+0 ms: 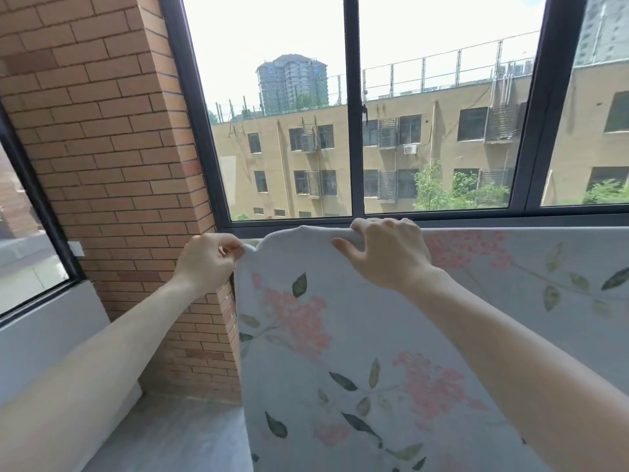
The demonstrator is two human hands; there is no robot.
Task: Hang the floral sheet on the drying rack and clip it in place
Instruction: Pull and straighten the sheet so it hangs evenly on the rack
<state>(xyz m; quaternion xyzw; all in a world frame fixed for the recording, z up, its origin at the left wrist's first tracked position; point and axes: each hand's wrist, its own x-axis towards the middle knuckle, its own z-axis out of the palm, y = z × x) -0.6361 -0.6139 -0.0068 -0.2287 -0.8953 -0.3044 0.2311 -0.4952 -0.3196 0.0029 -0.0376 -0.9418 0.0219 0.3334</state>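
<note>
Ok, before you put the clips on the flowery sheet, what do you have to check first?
1. Sheet hangs over the top: ok, its upper edge is folded over.
2. Left hand pinches the sheet's corner: ok.
3. Right hand holds the top edge: ok.
4. Rack bar under the fold: cannot tell, it is hidden.
5. Clips within reach: cannot tell, none in view.
6. Sheet's bottom off the floor: cannot tell, out of frame.

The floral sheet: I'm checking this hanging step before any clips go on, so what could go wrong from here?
1. No clip shows on the floral sheet. It hangs draped over a hidden support, so it may slide off if let go.
2. The left hand only pinches the corner; that small grip could slip.
3. The right hand curls over the top edge, which bunches there and may dry creased.
</note>
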